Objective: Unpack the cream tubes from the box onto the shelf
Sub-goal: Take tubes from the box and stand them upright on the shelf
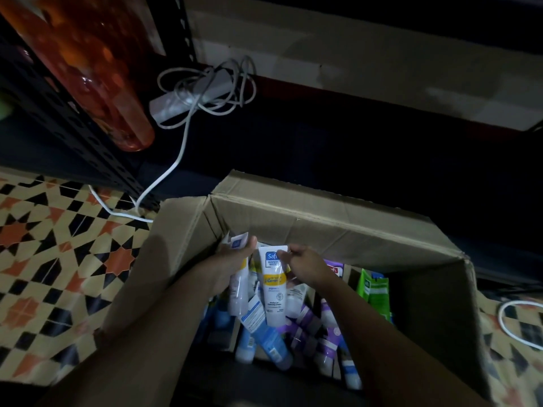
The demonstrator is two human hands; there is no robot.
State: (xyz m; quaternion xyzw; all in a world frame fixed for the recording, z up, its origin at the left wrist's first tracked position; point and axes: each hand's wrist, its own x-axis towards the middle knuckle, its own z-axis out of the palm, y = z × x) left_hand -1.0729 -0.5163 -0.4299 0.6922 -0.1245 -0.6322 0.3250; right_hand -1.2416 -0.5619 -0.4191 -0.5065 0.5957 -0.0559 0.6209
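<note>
An open cardboard box (pixel 293 212) stands on the floor, holding several cream tubes in white, blue, purple and green. My left hand (pixel 232 265) grips a white tube (pixel 239 292) with others bunched behind it, over the box's left side. My right hand (pixel 305 264) pinches the crimped top of a white tube with a yellow band (pixel 274 289), held upright above the pile. A blue-capped tube (pixel 266 333) lies slanted below. The dark shelf (pixel 323 148) runs behind the box.
A white power strip with a tangled cable (pixel 202 92) lies on the shelf at the back left. An orange plastic-wrapped item (pixel 97 69) hangs at upper left beside a black perforated post (pixel 88 142). Patterned tile floor (pixel 53 245) lies left; another white cable (pixel 511 321) right.
</note>
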